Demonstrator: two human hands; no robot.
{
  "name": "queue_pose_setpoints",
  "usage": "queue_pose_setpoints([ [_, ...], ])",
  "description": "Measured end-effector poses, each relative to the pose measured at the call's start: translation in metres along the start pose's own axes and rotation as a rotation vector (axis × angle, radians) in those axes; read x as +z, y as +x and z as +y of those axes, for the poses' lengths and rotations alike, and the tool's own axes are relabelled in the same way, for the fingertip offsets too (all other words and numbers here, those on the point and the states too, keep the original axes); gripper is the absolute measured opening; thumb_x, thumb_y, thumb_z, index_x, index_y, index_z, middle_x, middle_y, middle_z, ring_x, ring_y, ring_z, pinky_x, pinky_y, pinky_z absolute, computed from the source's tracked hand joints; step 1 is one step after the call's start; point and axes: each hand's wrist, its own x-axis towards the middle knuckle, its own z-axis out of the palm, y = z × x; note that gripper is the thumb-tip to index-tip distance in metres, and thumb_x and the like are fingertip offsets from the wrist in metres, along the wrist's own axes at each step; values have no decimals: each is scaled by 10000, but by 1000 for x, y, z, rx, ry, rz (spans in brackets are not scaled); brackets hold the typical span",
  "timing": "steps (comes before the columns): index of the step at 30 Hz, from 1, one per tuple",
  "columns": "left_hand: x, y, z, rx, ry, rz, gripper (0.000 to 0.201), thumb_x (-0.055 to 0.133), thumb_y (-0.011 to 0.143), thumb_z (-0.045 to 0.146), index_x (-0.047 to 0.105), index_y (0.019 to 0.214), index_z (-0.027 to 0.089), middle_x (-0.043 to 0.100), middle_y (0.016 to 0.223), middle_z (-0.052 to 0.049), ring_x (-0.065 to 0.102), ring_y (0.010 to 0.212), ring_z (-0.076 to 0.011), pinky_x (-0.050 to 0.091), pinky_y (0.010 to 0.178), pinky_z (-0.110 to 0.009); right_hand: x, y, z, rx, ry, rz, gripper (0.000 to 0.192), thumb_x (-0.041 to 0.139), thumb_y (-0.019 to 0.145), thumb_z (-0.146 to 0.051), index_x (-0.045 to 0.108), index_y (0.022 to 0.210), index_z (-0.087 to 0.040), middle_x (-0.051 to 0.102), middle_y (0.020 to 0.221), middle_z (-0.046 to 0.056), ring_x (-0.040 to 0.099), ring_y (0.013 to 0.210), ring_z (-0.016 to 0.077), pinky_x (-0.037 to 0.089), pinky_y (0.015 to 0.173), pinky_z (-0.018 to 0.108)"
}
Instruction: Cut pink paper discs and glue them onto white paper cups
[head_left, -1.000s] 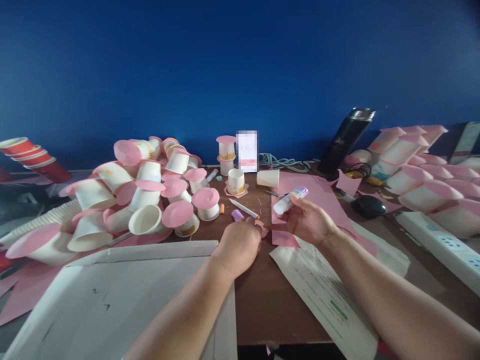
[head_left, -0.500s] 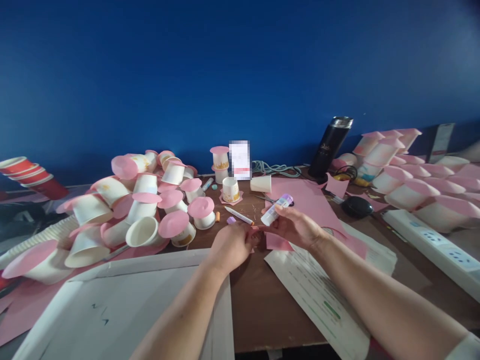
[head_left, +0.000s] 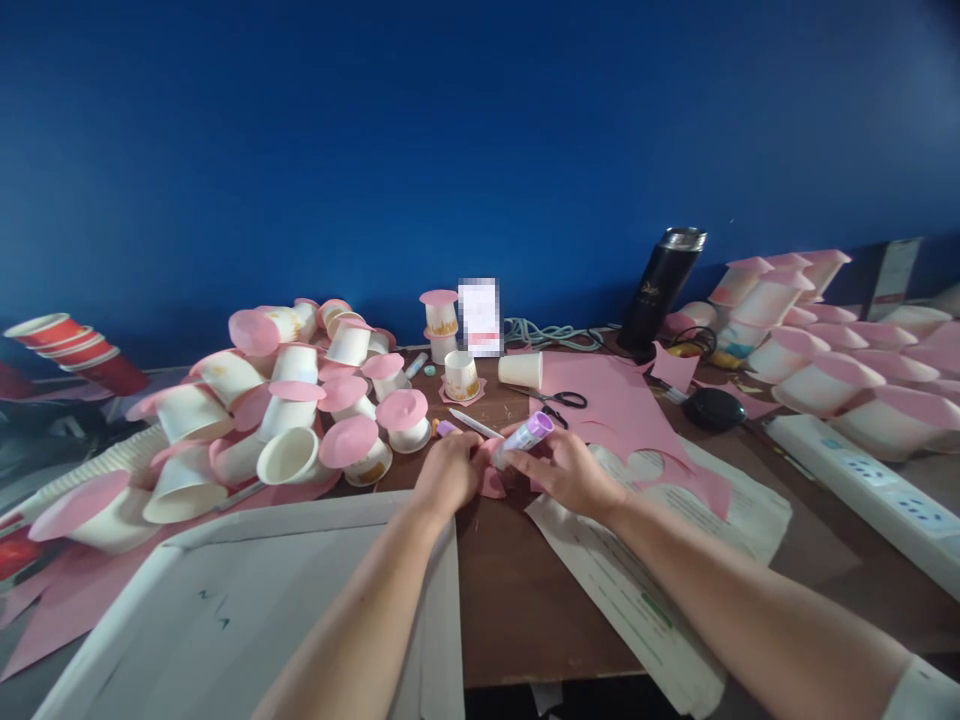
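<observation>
My right hand [head_left: 574, 470] is closed round a purple-and-white glue stick [head_left: 528, 432], its lower end tilted down toward a small piece of pink paper [head_left: 492, 482]. The fingers of my left hand [head_left: 450, 472] pinch that paper near the table's middle. Just beyond my hands lie a white pen [head_left: 474, 422] and a purple cap [head_left: 446, 428]. A paper cup [head_left: 460, 376] stands on a pink paper shape behind them. Black-handled scissors [head_left: 564, 400] rest on a large pink sheet [head_left: 600, 390]. Where glue stick and paper meet is partly hidden by my fingers.
Many paper cups with pink discs [head_left: 289, 410] crowd the left side. A white box lid [head_left: 300, 600] lies in front of them. On the right are more pink-topped cups [head_left: 832, 370], a black flask [head_left: 664, 290], a mouse [head_left: 714, 410] and a power strip [head_left: 862, 490].
My right hand has brought the glue stick down and left to the pink paper, turning it more upright. My left hand has shifted slightly left. The scissors now show more fully.
</observation>
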Motion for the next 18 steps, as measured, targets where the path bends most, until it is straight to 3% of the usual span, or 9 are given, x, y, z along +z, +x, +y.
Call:
queue_pose_setpoints([
  [10,-4,6,-6,-12,-127,-93,346,483,877,352,596,606,169,597,603,-23,524,594,-144,343,578,-256,9,2,2,-58,-360,16,235,594,868,-428,659,924,-209,690,891,33,634,818,204,467,738,281],
  [18,-6,6,-4,-80,-217,-103,330,506,859,368,669,670,152,684,697,-68,599,667,-181,411,608,-266,15,5,6,-65,-558,-18,167,587,877,-342,634,967,-210,659,963,54,612,858,205,419,744,285],
])
